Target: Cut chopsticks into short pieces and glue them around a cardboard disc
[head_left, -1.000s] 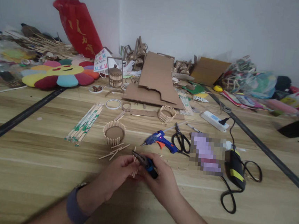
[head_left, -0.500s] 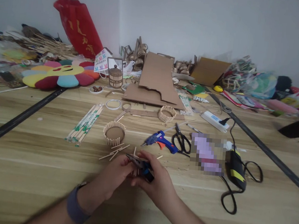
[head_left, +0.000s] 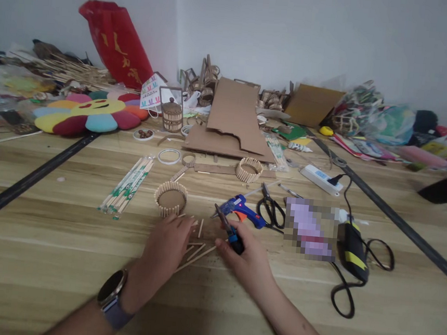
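My right hand [head_left: 249, 253] holds needle-nose pliers [head_left: 228, 225] with blue-black handles, their jaws pointing up and left toward the glue gun. Over a scatter of short wooden sticks lies my left hand [head_left: 168, 243], a watch on its wrist. Its fingers are bent and close together; the fingertips and whatever they grip are hidden. Cut wooden sticks [head_left: 196, 256] rest on the table between both hands. Just beyond my left hand stands a round cardboard base ringed with upright sticks [head_left: 170, 199]. A similar stick ring [head_left: 249, 171] sits farther back.
A blue glue gun [head_left: 241, 211] and black scissors [head_left: 271, 208] lie beyond my right hand. Bagged sticks [head_left: 127, 185] are at left. A power strip [head_left: 321, 180] and black cord are at right. Cardboard sheets [head_left: 233, 116] and clutter line the wall.
My hands have moved apart. The left went left and forward onto the sticks; the right drew right with the pliers. Short sticks held between the hands now lie on the table.
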Motion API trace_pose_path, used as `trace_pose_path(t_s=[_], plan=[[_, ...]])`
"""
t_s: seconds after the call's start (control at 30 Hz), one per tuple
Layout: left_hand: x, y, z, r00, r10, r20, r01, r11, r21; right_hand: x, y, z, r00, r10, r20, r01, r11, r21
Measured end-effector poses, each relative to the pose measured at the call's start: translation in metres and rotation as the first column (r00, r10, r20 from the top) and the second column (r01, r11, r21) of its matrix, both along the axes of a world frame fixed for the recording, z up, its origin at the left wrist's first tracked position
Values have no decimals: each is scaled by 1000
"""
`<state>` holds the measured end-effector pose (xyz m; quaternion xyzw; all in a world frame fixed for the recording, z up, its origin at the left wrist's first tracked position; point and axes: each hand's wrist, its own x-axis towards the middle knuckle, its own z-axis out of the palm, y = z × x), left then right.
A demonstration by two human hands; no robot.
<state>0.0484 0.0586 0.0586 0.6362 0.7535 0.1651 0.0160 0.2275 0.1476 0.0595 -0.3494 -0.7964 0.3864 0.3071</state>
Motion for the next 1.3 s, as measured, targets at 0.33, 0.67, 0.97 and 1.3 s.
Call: trace_pose_path(t_s=[0.33,0.67,0.97,1.3], plan=[[-6,2,-1,992,24,126,-35,996,87,5,5,-3,842,226,490,-393,879,269],[-34,-1,25,9,166,986,-162,973,-163,7,5,-4,743,239,625,-637,537,552],[-33,-2,22,234,204,951,-52,979,-198,8,3,1,801,230,552,-592,438,676],[-13,-12,30,330,139,934,495,817,-296,11,6,15,893,192,407,-450,374,811]])
